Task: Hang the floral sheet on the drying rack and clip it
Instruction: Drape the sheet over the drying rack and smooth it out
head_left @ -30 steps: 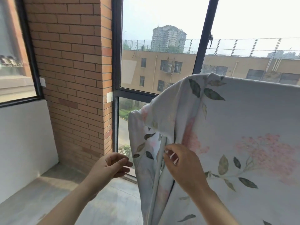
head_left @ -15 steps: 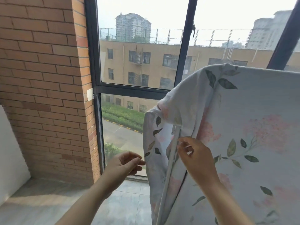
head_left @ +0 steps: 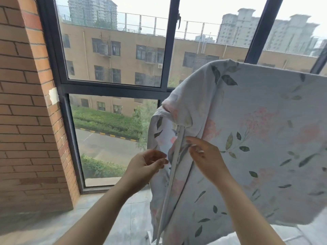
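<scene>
I'm watching the floral sheet (head_left: 265,138) hanging over the top of the drying rack (head_left: 172,170) on the right side of the scene, draping down toward the tiled floor (head_left: 123,218). Only one white upright of the rack is showing, running down between the bunched folds at the sheet's left edge. The right hand (head_left: 207,158) is curling its fingers onto the fabric just right of that upright, gripping a fold of the sheet. The left hand (head_left: 145,165) is hovering just left of the upright, thumb and fingers drawn close together at the hanging edge. I cannot tell whether it is pinching cloth or only touching it. Farther off, the dark-framed window (head_left: 164,50) is filling the background, and the brick wall (head_left: 26,121) is standing on the left.
</scene>
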Available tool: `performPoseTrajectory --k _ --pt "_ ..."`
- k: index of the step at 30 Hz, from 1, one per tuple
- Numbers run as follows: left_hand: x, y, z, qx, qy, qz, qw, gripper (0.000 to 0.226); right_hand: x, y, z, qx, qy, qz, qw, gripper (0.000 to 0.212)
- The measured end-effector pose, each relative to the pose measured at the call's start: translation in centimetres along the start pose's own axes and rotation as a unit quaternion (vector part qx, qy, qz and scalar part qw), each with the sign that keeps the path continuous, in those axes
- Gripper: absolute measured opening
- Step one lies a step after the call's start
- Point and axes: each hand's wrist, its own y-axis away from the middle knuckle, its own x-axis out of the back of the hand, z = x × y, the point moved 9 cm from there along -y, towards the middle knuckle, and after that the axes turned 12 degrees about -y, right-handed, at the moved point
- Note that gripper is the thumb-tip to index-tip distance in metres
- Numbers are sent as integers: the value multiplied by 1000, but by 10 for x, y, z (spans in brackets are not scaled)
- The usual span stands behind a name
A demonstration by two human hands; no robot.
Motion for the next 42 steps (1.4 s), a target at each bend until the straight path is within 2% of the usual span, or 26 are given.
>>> performPoseTrajectory --k 10,14,17,19,23,28,31,35,39,42 --pt "-29 -36 3 -42 -105 81 990 25 15 -38 48 -10 5 -38 999 52" --pt "-54 -48 -7 -41 -99 87 990 23 30 -53 66 -4 24 -49 998 58" --pt "-73 -56 -11 -44 -90 62 993 35 39 -64 74 7 54 -44 998 59" --pt "-83 -63 -10 -61 -110 42 991 43 47 -68 77 21 74 -13 997 57" --pt "-92 -74 -8 -80 -159 28 984 49 63 -70 78 47 108 127 985 47" --pt "-92 -78 -14 -75 -176 35 981 48 54 -76 82 9 53 216 975 86" --pt "-92 -77 -17 -68 -178 26 981 50 56 -76 81 23 21 249 968 71" --pt "-92 -76 -20 -65 -172 23 983 50 64 -67 84 20 30 180 983 62" --pt "-97 -71 -19 -61 -135 20 989 51 77 -40 95 -31 -132 103 985 31" --pt "-105 -65 -18 -57 -104 9 993 48 81 -16 99 -65 -202 72 975 22"
